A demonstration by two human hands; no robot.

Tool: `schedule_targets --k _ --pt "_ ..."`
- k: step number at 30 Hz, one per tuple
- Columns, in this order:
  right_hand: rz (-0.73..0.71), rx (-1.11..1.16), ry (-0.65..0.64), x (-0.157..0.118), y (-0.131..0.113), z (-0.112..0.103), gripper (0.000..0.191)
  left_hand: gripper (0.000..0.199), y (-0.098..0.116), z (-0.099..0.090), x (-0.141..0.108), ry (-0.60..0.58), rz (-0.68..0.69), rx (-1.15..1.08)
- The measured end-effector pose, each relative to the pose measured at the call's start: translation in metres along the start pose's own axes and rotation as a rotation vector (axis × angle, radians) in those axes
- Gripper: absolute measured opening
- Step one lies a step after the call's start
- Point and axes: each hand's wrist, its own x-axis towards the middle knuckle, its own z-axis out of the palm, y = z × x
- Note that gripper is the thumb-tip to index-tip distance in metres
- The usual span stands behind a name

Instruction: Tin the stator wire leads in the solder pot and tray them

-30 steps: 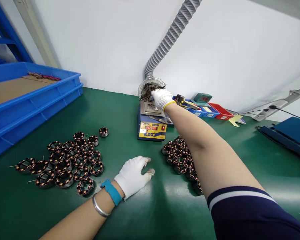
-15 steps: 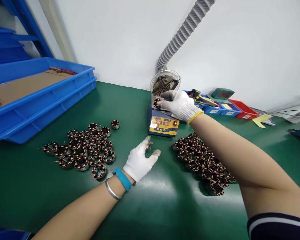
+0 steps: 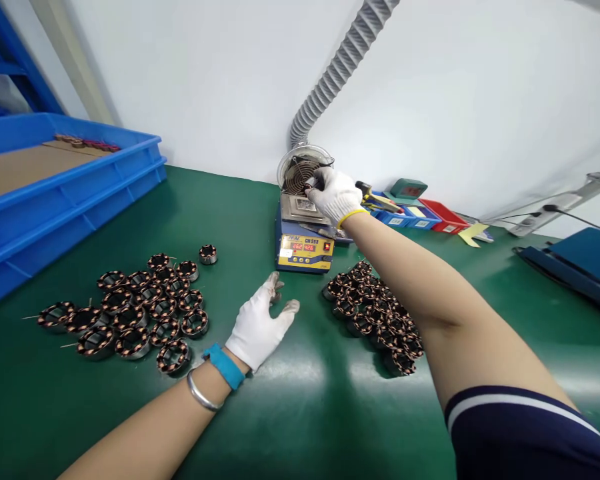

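Glossy green tabletop (image 3: 300, 413); smooth blue plastic crate (image 3: 80, 207); shiny metal bangle (image 3: 200, 393); knitted cloth gloves (image 3: 257, 332).

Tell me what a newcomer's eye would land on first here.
Probably the grey ribbed hose slanting down the white wall to a round fan hood behind the yellow-fronted machine. Just above that machine, the gloved right hand holds a small part. Next come the copper-wound rings on the green table, loosely grouped on the left and tightly packed on the right.

green table (image 3: 300, 427) bearing copper-wound rings (image 3: 131, 341), blue-yellow heater (image 3: 305, 252)
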Motion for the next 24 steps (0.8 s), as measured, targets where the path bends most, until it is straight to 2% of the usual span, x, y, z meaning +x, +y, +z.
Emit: schedule_targets --k 3,7,13,16,19,21,24 --pt "0.015 -0.154 -0.003 0.018 0.01 0.007 0.045 0.06 0.0 0.0 0.0 -0.012 0.003 0.019" --pt "0.001 -0.302 -0.053 0.025 0.015 0.018 0.048 0.06 0.0 -0.001 0.0 -0.022 0.01 0.046" --pt "0.018 -0.317 -0.073 0.027 0.021 0.025 0.044 0.057 0.0 0.0 0.0 -0.019 0.04 0.08" --pt "0.051 -0.194 -0.01 0.024 0.022 0.018 0.045 0.057 -0.001 0.0 0.0 -0.01 0.056 0.083" --pt "0.076 0.074 0.041 0.011 0.02 0.008 0.04 0.057 -0.002 0.0 0.001 0.009 0.044 0.067" --pt "0.103 0.301 0.027 -0.007 0.014 0.005 0.042 0.058 -0.002 0.0 0.001 0.021 0.036 0.054" --pt "0.136 0.566 -0.067 -0.049 0.001 0.012 0.048 0.061 0.0 0.0 0.001 0.037 0.046 0.031"
